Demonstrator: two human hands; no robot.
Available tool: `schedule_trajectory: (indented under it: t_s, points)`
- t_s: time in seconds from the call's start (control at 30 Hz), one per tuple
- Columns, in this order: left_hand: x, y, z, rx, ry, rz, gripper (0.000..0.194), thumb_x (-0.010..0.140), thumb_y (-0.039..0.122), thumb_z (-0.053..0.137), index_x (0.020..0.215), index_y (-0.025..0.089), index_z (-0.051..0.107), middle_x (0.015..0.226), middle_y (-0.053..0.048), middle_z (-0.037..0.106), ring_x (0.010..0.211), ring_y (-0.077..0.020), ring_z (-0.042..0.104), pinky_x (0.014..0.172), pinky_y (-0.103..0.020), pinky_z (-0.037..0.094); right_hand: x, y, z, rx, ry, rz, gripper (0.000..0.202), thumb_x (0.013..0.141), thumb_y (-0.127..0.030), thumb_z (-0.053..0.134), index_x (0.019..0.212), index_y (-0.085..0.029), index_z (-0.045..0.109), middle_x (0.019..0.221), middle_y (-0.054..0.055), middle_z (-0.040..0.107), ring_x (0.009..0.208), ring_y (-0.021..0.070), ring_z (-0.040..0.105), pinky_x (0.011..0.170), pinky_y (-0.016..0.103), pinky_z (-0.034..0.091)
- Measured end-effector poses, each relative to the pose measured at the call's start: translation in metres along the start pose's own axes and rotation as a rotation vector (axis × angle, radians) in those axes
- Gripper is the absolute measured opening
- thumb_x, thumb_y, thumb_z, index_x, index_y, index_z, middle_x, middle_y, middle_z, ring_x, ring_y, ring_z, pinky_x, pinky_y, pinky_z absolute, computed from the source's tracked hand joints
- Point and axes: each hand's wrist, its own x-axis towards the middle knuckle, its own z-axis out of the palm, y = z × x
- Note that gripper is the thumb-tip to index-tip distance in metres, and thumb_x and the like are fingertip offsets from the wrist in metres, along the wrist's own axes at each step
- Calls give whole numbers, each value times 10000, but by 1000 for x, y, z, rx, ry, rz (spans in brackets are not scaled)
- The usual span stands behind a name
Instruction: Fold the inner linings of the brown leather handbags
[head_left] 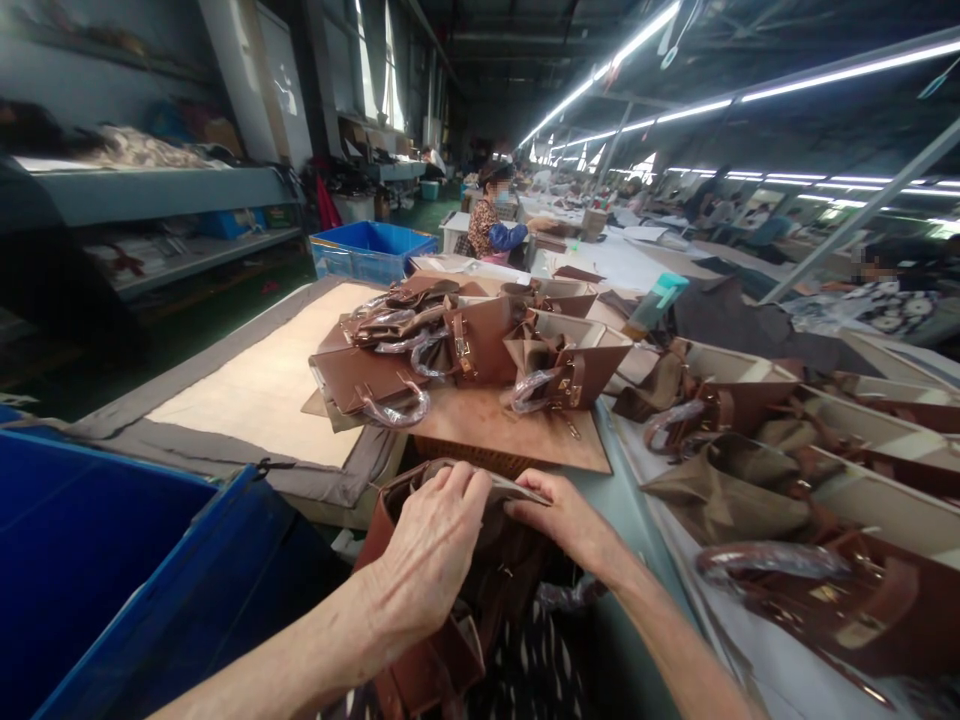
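A brown handbag (pixel 386 520) lies close against my body, its upper edge turned toward me. My left hand (pixel 442 530) is closed over that edge, the fingers curled down and partly hidden. On the other side my right hand (pixel 559 515) pinches the pale rim of the bag between thumb and fingers. The bag's dark lining shows between the two hands. One plastic-wrapped handle (pixel 570 595) hangs below my right wrist.
Several brown handbags (pixel 480 340) are heaped on a brown board (pixel 517 430) ahead. More bags (pixel 840 580) stand in rows at the right. Blue bins (pixel 247 560) are at the left and behind the padded table (pixel 255 400). A co-worker (pixel 495 220) sits farther back.
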Motion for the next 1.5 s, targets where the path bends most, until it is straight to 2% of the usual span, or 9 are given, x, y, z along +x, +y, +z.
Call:
schedule_trajectory:
  t_s: [0.13, 0.23, 0.33, 0.47, 0.57, 0.7, 0.87, 1.2, 1.5]
  points:
    - [11, 11, 5, 116, 39, -44, 231, 746, 70, 413, 947, 170, 465, 854, -56, 574, 812, -225, 524, 687, -333, 415, -2, 1, 2, 2, 10, -47, 230, 727, -397, 614, 757, -175, 557, 662, -33, 538, 609, 119, 442, 539, 224, 314]
    - [14, 13, 7, 66, 45, -86, 174, 769, 61, 383, 870, 173, 472, 807, -47, 593, 760, -199, 539, 638, -292, 395, -2, 3, 3, 53, 16, -53, 267, 693, -420, 652, 761, -179, 559, 641, -38, 530, 595, 118, 437, 542, 229, 313]
    - [13, 10, 9, -60, 36, -63, 156, 767, 55, 373, 796, 184, 457, 743, -13, 578, 679, -156, 533, 587, -250, 363, 0, 8, -1, 223, -64, -78, 297, 649, -380, 698, 816, -178, 557, 690, -34, 545, 641, 126, 471, 587, 237, 345]
    - [10, -2, 11, -210, 43, 6, 211, 721, 39, 420, 848, 201, 465, 699, 33, 544, 654, -126, 522, 597, -223, 349, 1, 14, -11, 493, -214, -166, 388, 599, -295, 735, 913, -182, 538, 855, -9, 577, 823, 159, 524, 727, 265, 387]
    - [10, -10, 8, -267, 41, 46, 275, 715, 28, 431, 910, 214, 484, 713, 43, 539, 679, -116, 523, 610, -209, 357, -1, 17, -15, 575, -242, -160, 358, 643, -293, 706, 934, -186, 528, 901, 5, 572, 833, 156, 529, 687, 254, 405]
    - [13, -11, 1, -223, -21, 197, 306, 775, 40, 406, 993, 219, 525, 857, 5, 593, 785, -131, 548, 691, -221, 396, -2, 16, -13, 488, -145, -134, 251, 724, -333, 637, 897, -174, 546, 763, -27, 536, 634, 95, 473, 544, 199, 352]
    - [15, -9, 2, -60, -45, 333, 328, 884, 101, 322, 1102, 235, 528, 914, -28, 593, 833, -152, 546, 710, -241, 413, -1, 15, -12, 384, -72, -154, 233, 767, -364, 584, 890, -167, 567, 719, -25, 535, 617, 98, 456, 535, 200, 348]
    - [17, -13, 4, 14, -72, 283, 313, 865, 98, 352, 1045, 235, 569, 911, -31, 576, 817, -153, 556, 716, -252, 437, 4, 26, -13, 505, -108, -134, 339, 612, -316, 713, 890, -182, 574, 801, -12, 578, 724, 143, 517, 621, 241, 423]
    - [18, -13, 4, -64, -16, 279, 406, 797, 53, 353, 1084, 237, 574, 916, -28, 608, 842, -140, 588, 786, -255, 467, 2, 27, -11, 487, -92, -143, 302, 628, -295, 699, 885, -182, 588, 801, -9, 588, 753, 152, 527, 659, 253, 422]
